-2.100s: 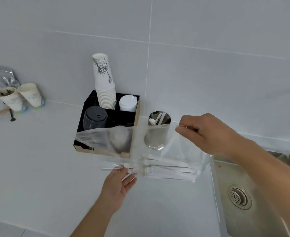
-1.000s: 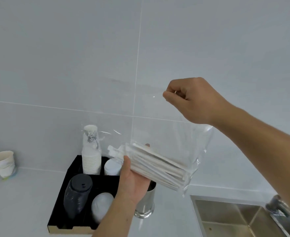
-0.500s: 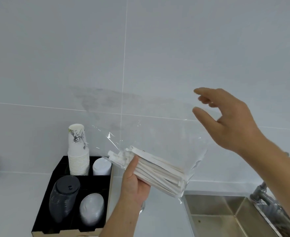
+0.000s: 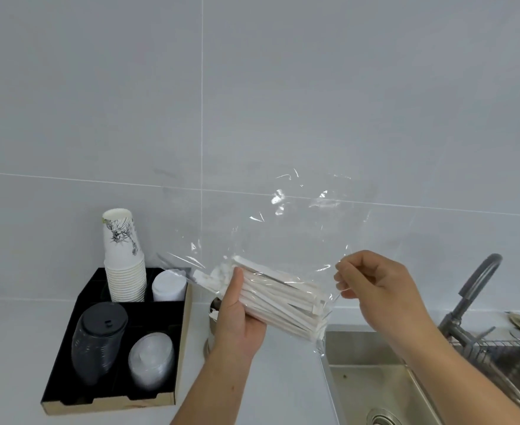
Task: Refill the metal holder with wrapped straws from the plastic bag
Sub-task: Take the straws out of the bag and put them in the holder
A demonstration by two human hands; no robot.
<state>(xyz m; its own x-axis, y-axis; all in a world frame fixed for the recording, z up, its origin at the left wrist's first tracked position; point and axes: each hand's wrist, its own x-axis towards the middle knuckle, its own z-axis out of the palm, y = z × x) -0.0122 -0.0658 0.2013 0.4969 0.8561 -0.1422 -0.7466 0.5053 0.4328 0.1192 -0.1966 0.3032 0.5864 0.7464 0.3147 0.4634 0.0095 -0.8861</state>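
My left hand (image 4: 237,320) grips a bundle of white wrapped straws (image 4: 280,297) through the clear plastic bag (image 4: 286,228), held slanted above the counter. The bag's loose upper part stands up above the bundle. My right hand (image 4: 378,289) pinches the bag's right edge between thumb and fingers. The metal holder (image 4: 212,314) stands on the counter right behind my left hand; only a sliver of its rim and side shows, and its contents are mostly hidden.
A black organiser tray (image 4: 180,342) on the left holds a stack of paper cups (image 4: 123,259), black lids (image 4: 99,342) and clear lids (image 4: 151,363). A steel sink (image 4: 375,381) with a faucet (image 4: 470,289) and a dish rack sits at the right.
My right hand let go of the bag's top, came down, and now pinches the bag's right edge. The left hand still holds the straw bundle. The view has tilted down a little.
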